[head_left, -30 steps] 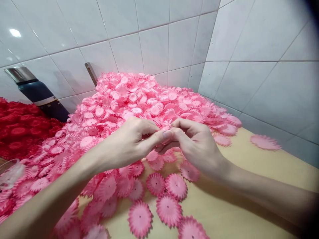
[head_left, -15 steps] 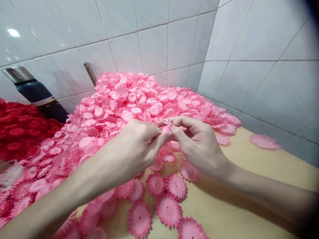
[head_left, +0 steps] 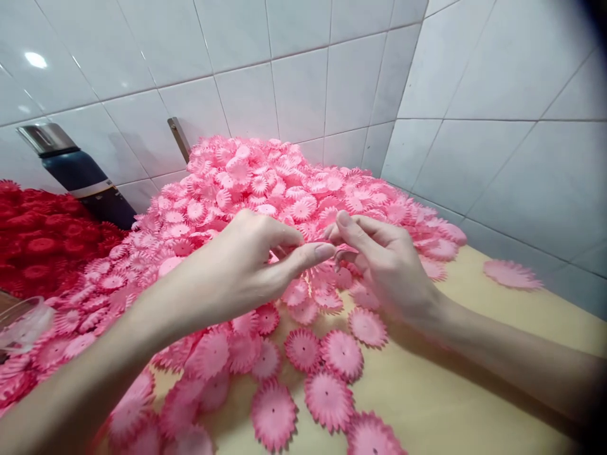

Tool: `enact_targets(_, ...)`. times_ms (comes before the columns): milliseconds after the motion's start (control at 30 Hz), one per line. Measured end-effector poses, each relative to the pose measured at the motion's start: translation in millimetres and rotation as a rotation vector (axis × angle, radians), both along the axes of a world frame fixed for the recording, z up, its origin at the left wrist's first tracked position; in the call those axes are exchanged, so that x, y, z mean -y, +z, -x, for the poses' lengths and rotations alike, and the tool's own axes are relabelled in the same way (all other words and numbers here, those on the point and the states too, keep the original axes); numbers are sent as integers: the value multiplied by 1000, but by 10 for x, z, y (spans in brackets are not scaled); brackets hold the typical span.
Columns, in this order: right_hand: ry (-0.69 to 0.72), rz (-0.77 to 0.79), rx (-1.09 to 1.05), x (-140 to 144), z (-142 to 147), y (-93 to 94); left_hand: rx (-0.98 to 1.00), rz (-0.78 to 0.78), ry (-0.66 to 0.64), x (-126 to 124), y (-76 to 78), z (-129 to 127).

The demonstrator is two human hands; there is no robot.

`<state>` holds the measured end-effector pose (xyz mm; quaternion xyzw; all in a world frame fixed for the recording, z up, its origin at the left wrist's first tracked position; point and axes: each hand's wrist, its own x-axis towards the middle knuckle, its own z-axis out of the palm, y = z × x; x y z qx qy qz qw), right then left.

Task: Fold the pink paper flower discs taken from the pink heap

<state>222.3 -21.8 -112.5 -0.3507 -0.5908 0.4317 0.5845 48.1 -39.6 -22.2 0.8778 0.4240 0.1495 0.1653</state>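
My left hand [head_left: 251,262] and my right hand [head_left: 386,262] meet fingertip to fingertip above the near slope of a big heap of pink flower-shaped petal discs [head_left: 265,189]. A small pink petal piece [head_left: 327,235] is pinched between the fingers of both hands, mostly hidden by them. Loose pink discs [head_left: 327,395] lie flat on the yellow tabletop [head_left: 450,404] just below my hands.
A heap of red petal discs [head_left: 33,243] lies at the left. A dark blue bottle with a metal cap [head_left: 78,174] leans on the white tiled wall behind it. A clear plastic piece [head_left: 21,322] sits at the left edge. One pink disc [head_left: 512,273] lies apart at the right.
Both hands have stayed together working the small pink piece; my left thumb has stretched out towards my right fingers, and the view has shifted slightly.
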Motion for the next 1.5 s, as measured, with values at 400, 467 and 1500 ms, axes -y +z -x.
enact_targets(400,183,26,-12,52,34,17,-48,41,12,-100,-104,58)
enact_targets(467,149,30,-2,46,39,1,-62,41,0,-106,-106,67)
enact_targets(1500,90,18,18,58,53,-12,49,-55,-1,-224,-163,62)
